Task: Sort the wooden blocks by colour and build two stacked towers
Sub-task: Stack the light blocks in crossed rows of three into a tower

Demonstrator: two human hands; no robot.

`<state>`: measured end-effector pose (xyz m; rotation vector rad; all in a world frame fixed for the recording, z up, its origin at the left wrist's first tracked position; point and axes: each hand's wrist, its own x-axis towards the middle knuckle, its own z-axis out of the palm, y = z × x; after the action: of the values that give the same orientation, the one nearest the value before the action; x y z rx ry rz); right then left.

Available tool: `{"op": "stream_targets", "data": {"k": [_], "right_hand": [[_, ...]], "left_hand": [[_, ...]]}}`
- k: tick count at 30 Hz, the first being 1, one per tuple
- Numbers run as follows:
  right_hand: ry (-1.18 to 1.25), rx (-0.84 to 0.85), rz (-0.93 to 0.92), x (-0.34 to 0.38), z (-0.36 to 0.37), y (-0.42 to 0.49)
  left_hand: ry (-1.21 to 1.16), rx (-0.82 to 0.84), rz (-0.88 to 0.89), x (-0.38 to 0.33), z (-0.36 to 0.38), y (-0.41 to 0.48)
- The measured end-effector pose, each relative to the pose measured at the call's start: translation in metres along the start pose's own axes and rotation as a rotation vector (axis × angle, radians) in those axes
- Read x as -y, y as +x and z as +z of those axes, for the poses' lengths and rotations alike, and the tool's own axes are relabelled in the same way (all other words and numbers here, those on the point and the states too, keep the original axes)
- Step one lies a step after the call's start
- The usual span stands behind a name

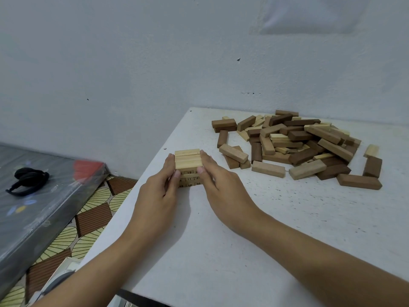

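A short tower of light wooden blocks (188, 159) stands near the left edge of the white table (276, 229), several layers high, with printed numbers on the block ends facing me. My left hand (158, 196) presses its left side and my right hand (221, 185) presses its right side, fingers mostly straight along the tower. A loose pile of dark brown, mid-brown and light blocks (296, 145) lies at the back right of the table, apart from both hands.
The table's left edge runs just beside the tower; below it is patterned floor (93, 218). A grey mattress (33, 207) with a black strap-like object (28, 180) lies at the left. The wall stands close behind the pile.
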<state>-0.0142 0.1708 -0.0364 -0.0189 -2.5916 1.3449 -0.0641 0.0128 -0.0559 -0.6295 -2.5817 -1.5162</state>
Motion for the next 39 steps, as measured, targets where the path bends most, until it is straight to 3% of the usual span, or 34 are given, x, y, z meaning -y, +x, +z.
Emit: {"op": "stream_targets", "data": {"k": [23,30,39], "right_hand": [[0.061,-0.052,-0.015,0.002,-0.001,-0.003],[0.131,-0.014,0.045,0.000,-0.003,-0.002],[0.192,-0.296,-0.055,0.011,-0.045,-0.004]], "left_hand": [[0.046,-0.014,0.019,-0.003,0.001,-0.002],[-0.155,0.012,-0.063,-0.003,-0.002,-0.004],[-0.166,-0.134,0.162,-0.042,-0.015,0.002]]}}
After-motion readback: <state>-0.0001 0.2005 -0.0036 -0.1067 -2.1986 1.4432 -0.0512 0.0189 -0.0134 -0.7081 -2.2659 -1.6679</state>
